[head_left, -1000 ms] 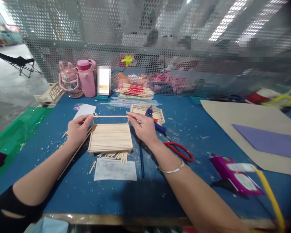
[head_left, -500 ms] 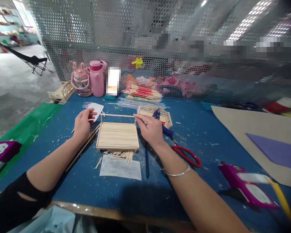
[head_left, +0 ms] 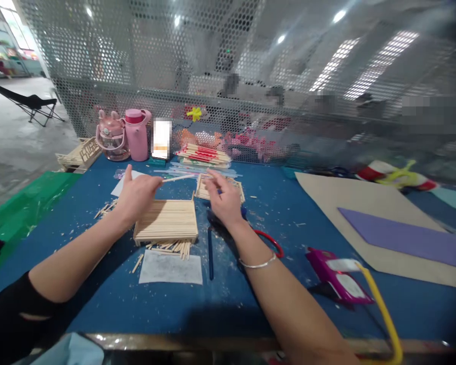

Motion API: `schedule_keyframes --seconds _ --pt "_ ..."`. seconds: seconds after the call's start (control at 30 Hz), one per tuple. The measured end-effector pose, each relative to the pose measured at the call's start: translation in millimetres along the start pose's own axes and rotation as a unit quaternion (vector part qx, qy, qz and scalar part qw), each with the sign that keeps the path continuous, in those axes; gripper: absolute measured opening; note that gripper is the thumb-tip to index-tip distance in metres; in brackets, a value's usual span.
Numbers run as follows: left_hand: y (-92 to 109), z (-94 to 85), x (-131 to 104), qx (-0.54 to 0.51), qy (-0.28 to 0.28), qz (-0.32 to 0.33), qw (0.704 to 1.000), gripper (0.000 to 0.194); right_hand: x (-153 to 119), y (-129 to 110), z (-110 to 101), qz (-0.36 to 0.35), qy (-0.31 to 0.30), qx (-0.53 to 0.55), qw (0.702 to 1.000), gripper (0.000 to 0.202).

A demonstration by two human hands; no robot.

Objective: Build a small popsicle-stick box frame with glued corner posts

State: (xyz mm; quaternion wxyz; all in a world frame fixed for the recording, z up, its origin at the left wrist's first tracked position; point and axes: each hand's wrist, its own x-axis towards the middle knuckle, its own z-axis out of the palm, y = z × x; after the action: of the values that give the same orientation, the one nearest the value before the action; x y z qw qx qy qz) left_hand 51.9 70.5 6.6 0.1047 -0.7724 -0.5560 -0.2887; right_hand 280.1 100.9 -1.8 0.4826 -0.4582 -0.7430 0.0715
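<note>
A thin wooden stick [head_left: 179, 178] is pinched at its left end in my left hand [head_left: 139, 195], above the back left of a platform of wooden sticks [head_left: 167, 220]. My right hand [head_left: 224, 197] is near the stick's other end, fingers apart and nothing visible between them. Behind it lies a small wooden frame [head_left: 203, 188], partly hidden. A short post stands at the platform's back right corner. Cut sticks [head_left: 182, 248] and a white paper [head_left: 171, 268] lie in front of the platform.
On the right are a purple glue-gun-like device [head_left: 338, 279] with a yellow cable, red-handled tool [head_left: 269, 241] and purple sheet [head_left: 403, 235] on brown board. Behind stand pink bottles [head_left: 137, 137], a phone [head_left: 161, 138] and bundled sticks [head_left: 205, 153]. A blue rod [head_left: 211, 253] lies centrally.
The stick was at my right fingertips over the platform's back; my left hand, then empty, now grips it. My right hand has opened. The view has shifted to the right.
</note>
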Motion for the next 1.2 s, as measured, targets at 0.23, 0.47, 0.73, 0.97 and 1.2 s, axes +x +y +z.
schedule_keyframes --seconds 0.23,0.47,0.73,0.97,1.2 --pt "-4 -19.0 -45 -0.157 0.077 -0.185 0.967 0.027 18 49 -41 0.198 -0.181 -0.260 0.927 0.038" --pt "-1 -13.0 -65 -0.176 -0.013 -0.172 0.969 0.032 6 53 -29 0.211 -0.248 -0.313 0.892 0.038" --pt "-2 -6.7 -69 -0.201 -0.104 -0.124 0.966 0.034 8 51 -30 0.226 -0.073 -0.270 0.933 0.043" --pt "-1 -7.1 -67 -0.222 -0.112 -0.108 0.962 0.033 20 56 -39 0.193 0.065 -0.020 0.979 0.037" --pt "0 -6.2 -69 -0.226 -0.113 -0.110 0.961 0.034 32 26 -69 0.103 0.068 0.185 0.975 0.026"
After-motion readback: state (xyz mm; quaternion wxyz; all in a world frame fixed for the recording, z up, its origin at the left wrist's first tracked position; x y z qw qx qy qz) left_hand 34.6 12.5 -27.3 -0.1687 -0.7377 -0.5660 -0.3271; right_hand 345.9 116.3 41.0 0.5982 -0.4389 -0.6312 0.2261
